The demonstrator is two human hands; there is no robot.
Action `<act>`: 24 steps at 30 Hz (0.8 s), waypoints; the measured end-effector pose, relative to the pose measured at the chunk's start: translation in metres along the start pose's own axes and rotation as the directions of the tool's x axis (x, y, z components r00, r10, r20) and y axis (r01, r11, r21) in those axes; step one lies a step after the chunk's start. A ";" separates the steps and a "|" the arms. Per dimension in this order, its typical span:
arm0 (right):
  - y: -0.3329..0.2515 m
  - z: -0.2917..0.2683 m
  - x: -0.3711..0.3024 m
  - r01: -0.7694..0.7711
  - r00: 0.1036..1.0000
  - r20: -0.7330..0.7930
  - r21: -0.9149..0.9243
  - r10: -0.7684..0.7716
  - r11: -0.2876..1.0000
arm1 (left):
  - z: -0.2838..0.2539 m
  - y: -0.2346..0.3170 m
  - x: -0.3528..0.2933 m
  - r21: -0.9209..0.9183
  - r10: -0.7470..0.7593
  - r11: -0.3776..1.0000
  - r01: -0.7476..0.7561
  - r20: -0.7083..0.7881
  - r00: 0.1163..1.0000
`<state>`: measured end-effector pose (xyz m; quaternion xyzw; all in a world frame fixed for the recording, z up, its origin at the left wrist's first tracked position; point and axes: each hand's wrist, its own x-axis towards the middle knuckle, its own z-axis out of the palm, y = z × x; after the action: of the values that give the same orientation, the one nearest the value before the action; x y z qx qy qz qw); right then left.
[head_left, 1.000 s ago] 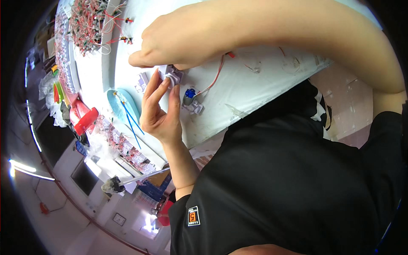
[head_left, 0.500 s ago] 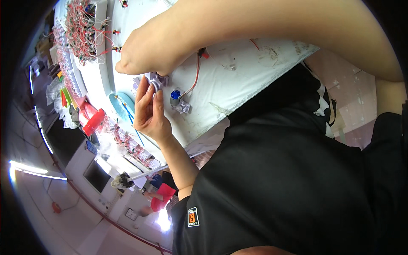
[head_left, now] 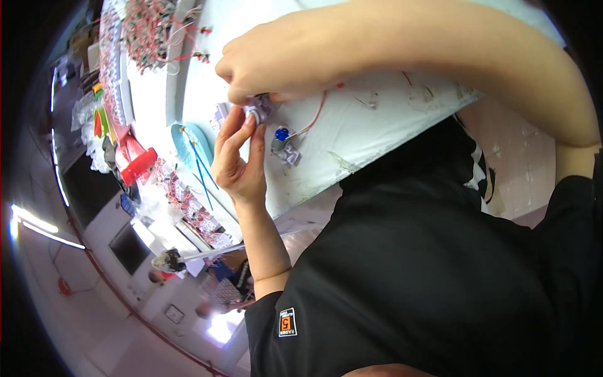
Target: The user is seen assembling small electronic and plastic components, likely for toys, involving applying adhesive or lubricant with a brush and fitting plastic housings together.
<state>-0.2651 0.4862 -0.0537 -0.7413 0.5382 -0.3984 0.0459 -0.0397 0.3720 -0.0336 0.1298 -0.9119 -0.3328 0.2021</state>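
Lilac pc. (head_left: 259,108): small, blocky, prob. plastic, w/ paler rounded bit at lower L end. Held above tabletop (head_left: 320,160) in L hand (head_left: 242,160), fingertip grip on lower end; upper part under R hand (head_left: 276,69), partly hid., so exact tilt n/d. R fingertip contact n/d.

Nearby, blue-capped unit (head_left: 282,134): grey body, red + pale leads running up-R; lies on tabletop just R of L hand, w/ lilac bracket (head_left: 290,155) at its lower end; whether joined n/d.

2nd lilac pc. (head_left: 219,115): on tabletop, L of held one, apart, partly hid.
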 end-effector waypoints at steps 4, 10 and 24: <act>-0.010 -0.009 0.012 0.114 0.993 0.020 -0.146 -0.113 0.983 | -0.003 0.026 0.004 0.127 -0.008 0.992 0.012 -0.027 1.000; -0.006 -0.015 0.018 0.010 0.996 0.090 -0.003 -0.009 1.000 | 0.007 0.037 0.004 0.438 0.167 0.886 -0.153 0.005 0.986; -0.031 -0.014 -0.001 0.082 0.997 0.023 -0.282 -0.079 0.956 | -0.019 0.053 0.007 0.588 0.106 0.780 -0.216 0.215 0.971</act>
<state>-0.2501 0.5048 -0.0290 -0.7638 0.5588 -0.3145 -0.0736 -0.0428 0.3980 0.0171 0.0803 -0.9917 -0.0139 0.0990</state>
